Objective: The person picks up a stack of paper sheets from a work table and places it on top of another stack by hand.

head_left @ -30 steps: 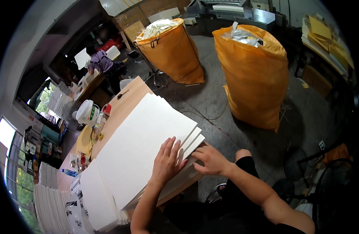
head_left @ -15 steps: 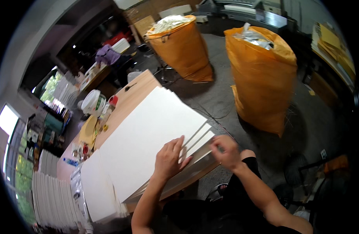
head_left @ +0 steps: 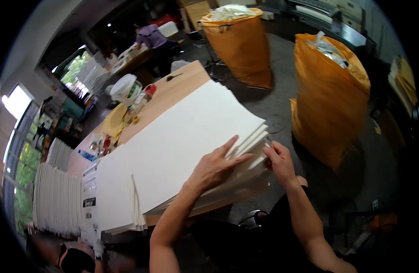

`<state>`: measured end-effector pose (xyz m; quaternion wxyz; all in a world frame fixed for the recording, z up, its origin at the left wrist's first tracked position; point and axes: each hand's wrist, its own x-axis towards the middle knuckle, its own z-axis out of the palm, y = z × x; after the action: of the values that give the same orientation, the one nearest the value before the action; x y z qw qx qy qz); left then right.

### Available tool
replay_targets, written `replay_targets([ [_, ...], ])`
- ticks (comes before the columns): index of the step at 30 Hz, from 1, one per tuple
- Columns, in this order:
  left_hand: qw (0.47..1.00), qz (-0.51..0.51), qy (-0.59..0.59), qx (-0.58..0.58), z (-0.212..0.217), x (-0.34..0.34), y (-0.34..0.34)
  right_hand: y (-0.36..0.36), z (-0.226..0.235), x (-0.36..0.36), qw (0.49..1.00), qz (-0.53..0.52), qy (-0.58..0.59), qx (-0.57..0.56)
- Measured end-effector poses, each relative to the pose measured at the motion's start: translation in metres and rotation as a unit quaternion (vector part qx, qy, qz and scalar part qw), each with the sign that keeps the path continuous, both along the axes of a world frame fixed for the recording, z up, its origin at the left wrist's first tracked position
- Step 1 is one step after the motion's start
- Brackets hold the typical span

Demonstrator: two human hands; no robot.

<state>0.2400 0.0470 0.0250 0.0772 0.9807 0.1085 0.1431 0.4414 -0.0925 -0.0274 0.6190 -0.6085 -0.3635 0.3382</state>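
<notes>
Large white sheets point(head_left: 186, 123), perhaps thin board, lie in a fanned stack on the wooden table before me. My left hand point(head_left: 215, 166) rests on the top sheet near its right edge, fingers spread and thumb apart. At the stack's near right corner, my right hand point(head_left: 281, 159) is closed, its thumb and fingers pinching the edge of a lower white sheet point(head_left: 257, 159). Several sheet edges show stepped and slightly parted between my hands. How many sheets the right fingers hold is hidden.
A second white stack point(head_left: 114, 191) adjoins on the left, beside tall piles point(head_left: 57, 200). A white bucket point(head_left: 126, 88), yellow paper point(head_left: 114, 120) and scissors point(head_left: 174, 77) sit on the table point(head_left: 184, 77). Two orange sacks point(head_left: 239, 50) point(head_left: 328, 100) stand beyond. Another person point(head_left: 152, 38) works far off; someone point(head_left: 77, 257) is lower left.
My view has swung, shifting the scene rightward. My right hand, blurred over the corner before, now pinches a sheet edge. The sheet edges are more parted, and my left fingers have spread wider.
</notes>
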Motion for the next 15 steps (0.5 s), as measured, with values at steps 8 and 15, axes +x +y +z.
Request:
replay_targets([
  [8, 0.999, 0.029, -0.018, -0.042, 0.012, 0.003, -0.008, 0.006, 0.007, -0.005, 0.991, -0.006, 0.126, 0.04],
  [15, 0.999, 0.022, -0.005, -0.043, 0.014, 0.002, -0.013, 0.004, 0.012, -0.001, 0.968, 0.048, 0.244, 0.042],
])
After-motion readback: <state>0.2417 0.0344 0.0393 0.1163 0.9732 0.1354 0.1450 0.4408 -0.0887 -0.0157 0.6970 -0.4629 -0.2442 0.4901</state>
